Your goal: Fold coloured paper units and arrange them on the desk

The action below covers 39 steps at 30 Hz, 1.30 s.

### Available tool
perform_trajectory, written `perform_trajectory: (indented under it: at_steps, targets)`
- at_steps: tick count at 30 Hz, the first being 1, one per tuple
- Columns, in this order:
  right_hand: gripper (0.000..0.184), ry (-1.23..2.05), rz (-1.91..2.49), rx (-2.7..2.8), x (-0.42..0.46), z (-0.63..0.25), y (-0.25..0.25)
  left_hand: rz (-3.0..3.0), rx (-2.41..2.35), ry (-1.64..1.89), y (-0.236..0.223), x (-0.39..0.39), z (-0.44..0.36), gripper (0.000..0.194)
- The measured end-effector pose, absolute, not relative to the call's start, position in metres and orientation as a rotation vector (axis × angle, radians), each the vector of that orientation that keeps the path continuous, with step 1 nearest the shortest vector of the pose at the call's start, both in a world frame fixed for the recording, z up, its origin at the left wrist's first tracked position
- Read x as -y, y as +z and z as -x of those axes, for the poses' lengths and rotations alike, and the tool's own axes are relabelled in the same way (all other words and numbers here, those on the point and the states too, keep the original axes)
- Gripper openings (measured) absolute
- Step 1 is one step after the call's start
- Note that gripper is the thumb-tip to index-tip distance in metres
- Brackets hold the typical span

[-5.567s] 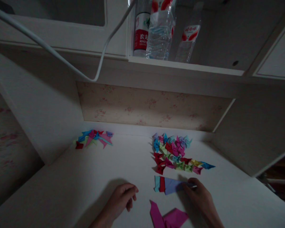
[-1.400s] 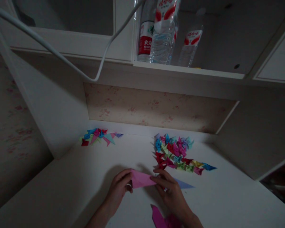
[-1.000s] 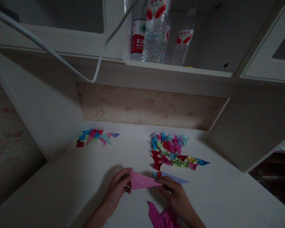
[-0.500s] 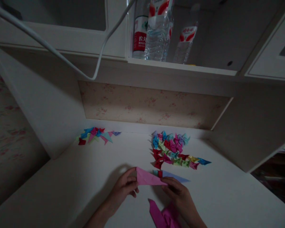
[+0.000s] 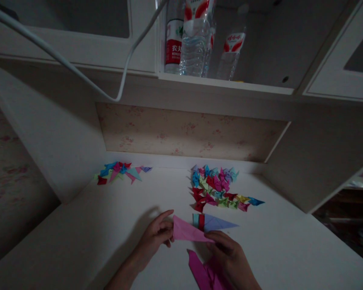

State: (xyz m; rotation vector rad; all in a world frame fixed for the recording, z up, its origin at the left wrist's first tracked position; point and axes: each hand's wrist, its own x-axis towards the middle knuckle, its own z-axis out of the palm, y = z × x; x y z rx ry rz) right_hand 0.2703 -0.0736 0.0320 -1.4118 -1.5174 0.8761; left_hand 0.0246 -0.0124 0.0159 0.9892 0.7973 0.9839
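Note:
A pink folded paper triangle [image 5: 187, 231] is held above the white table, its point to the right and its wide edge to the left. My right hand [image 5: 228, 251] pinches the pointed end. At the wide edge, my left hand [image 5: 157, 233] grips with its lower fingers while the index finger lifts away. Just behind lies a lilac folded paper triangle [image 5: 219, 223], with a red folded strip [image 5: 201, 222] and a turquoise folded strip [image 5: 195, 220] at its left. A magenta folded paper piece [image 5: 198, 268] rests in front, partly hidden by my right hand.
Several colourful folded paper pieces [image 5: 219, 189] are grouped at the back right of the table. Another pile of folded papers [image 5: 116, 171] sits at the back left. Overhead, water bottles [image 5: 195, 48] stand on a shelf, and a white cable [image 5: 78, 74] hangs in front.
The lilac triangle was released by my right hand, and the pink triangle came into both hands. Lately the pink paper has shifted slightly right and tilted, and my left index finger has lifted.

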Motion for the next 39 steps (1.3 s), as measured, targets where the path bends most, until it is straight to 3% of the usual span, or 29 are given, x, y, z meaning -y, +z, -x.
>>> perform_trajectory:
  at_steps: [15, 29, 36, 39]
  targets:
    - [0.03, 0.926, 1.354, 1.489, 0.072, -0.266, 0.027, -1.022, -0.894, 1.021, 0.015, 0.009, -0.025, 0.034]
    - [0.037, 1.059, 1.409, 1.279, 0.068, -0.266, 0.025, -0.976, -0.901, 1.031, 0.012, 0.008, -0.023, 0.045]
    - [0.038, 1.003, 1.453, 1.283, 0.066, -0.263, 0.032, -0.986, -0.88, 0.975, 0.019, 0.011, -0.022, 0.027]
    - [0.036, 1.017, 1.45, 1.277, 0.063, -0.263, 0.03, -1.061, -0.912, 0.955, 0.018, 0.012, -0.022, 0.03]
